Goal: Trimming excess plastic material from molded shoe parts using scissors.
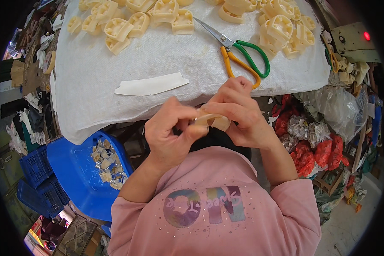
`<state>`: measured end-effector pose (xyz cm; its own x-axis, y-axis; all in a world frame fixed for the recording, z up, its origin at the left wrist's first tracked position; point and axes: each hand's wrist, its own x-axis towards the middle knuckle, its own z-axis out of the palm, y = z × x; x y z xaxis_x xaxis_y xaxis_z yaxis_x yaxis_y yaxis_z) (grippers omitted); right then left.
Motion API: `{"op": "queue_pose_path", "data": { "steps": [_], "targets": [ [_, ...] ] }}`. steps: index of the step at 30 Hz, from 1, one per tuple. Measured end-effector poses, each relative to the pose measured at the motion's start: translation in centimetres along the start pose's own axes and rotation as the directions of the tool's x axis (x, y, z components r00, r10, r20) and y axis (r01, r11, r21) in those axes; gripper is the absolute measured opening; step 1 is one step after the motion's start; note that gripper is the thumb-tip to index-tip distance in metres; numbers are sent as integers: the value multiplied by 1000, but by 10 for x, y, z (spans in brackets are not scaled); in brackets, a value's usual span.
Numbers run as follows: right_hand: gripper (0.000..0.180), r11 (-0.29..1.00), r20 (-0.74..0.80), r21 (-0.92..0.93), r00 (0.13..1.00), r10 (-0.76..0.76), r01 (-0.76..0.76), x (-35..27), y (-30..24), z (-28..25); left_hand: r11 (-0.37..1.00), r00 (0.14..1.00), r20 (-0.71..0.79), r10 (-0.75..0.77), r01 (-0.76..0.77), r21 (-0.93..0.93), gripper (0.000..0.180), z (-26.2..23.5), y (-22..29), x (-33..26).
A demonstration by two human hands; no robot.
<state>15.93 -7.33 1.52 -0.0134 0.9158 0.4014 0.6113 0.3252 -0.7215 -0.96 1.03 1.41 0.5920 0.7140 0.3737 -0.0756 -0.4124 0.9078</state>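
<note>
Over my lap, just off the table's near edge, my two hands hold a cream moulded plastic piece [219,123], shaped like a shoe heel. My right hand [242,112] has its fingers wrapped around the far and right side of it. My left hand [168,130] pinches at its left edge, thumb and forefinger pressed together; that hand is slightly blurred. A thin pale rim shows between the hands, and the fingers hide much of the piece. A curved white strip [152,84] lies flat on the table. Scissors [232,48] with one green and one orange handle rest beyond my right hand, blades apart.
White woven sheeting [89,81] covers the table. Several cream heel-like pieces [118,29] are heaped along its far side, with another pile [281,30] at right. A blue plastic chair [72,170] at left holds silvery and cream pieces [108,164]. Red bags [315,153] lie at right.
</note>
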Motion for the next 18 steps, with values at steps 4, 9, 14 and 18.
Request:
{"op": "queue_pose_path", "data": {
  "steps": [4,9,14,18],
  "targets": [
    [36,985,7,-152,997,-82,82,3,-5,1,909,939,-36,343,-322,265,28,-4,-12,-2],
    [40,974,113,-198,990,-86,107,7,-2,-2,935,948,-106,299,-269,233,33,-8,-14,-6],
    [52,1000,-69,1,998,5,-5,10,-16,-20,923,941,-163,297,-239,302,32,-25,-18,-7],
    [42,903,-410,421,868,279,-91,-18,-8,16,913,940,-163,299,-232,335,17,-21,-14,-3]
  ]
}}
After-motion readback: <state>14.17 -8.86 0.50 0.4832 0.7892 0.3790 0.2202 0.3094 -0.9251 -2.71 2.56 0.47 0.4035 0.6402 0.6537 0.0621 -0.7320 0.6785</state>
